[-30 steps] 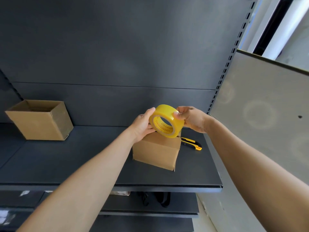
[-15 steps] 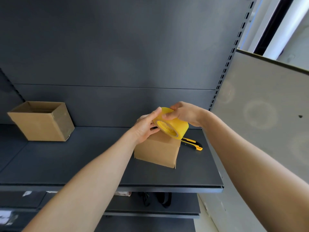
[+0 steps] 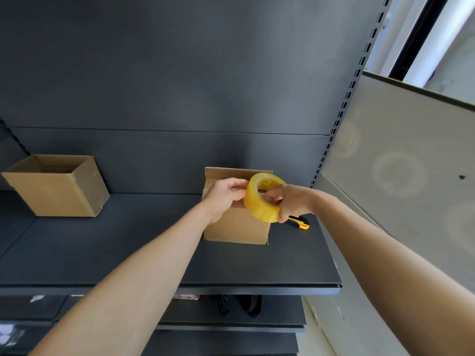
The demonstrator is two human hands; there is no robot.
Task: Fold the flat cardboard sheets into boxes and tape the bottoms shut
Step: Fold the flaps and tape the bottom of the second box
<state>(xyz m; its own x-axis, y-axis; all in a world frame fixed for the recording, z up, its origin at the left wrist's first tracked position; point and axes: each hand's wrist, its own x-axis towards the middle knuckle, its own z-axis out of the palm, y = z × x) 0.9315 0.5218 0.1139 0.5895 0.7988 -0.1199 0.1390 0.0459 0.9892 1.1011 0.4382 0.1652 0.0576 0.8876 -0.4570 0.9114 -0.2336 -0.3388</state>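
The right hand [image 3: 286,201] grips the yellow tape roll [image 3: 259,206], fingers through its core. The left hand [image 3: 226,197] pinches its left rim, against the cardboard box [image 3: 236,227] on the shelf [image 3: 128,247].

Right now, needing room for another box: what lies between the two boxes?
Only bare shelf between left box and right box, per head view.

Box [image 3: 237,227] on shelf [image 3: 154,253]; cutter [image 3: 299,222] right.
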